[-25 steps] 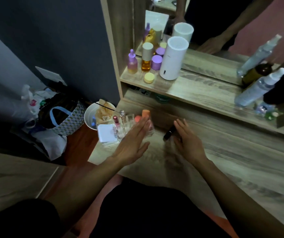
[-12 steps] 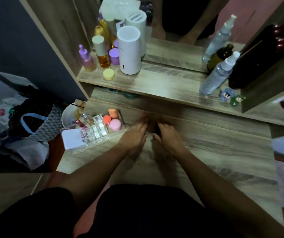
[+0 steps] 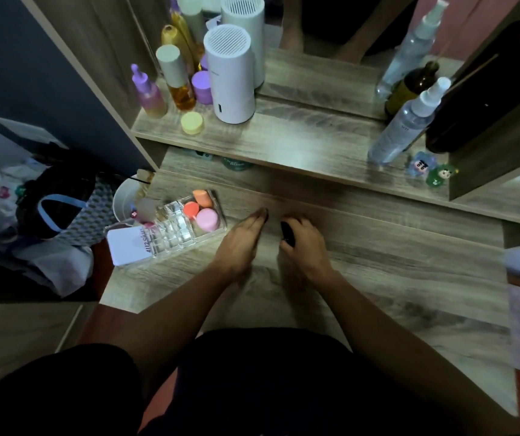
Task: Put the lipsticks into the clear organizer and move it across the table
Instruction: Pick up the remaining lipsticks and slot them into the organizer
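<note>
Hands low on the bench [image 3: 378, 262]: right hand [image 3: 302, 243] pinching a small, light, rigid dark lipstick [image 3: 287, 232] mid-barrel; left hand [image 3: 241, 239] flat, empty, near the brittle clear organizer [image 3: 186, 231].

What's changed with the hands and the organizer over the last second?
The left hand has left the clear organizer and now lies flat beside the right hand, which has closed around the dark lipstick. The organizer and its sponges look unmoved.

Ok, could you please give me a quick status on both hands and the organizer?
Right hand closed on small black tube. Left hand flat, empty. Clear plastic organizer untouched at table's left edge. Path clear.
</note>
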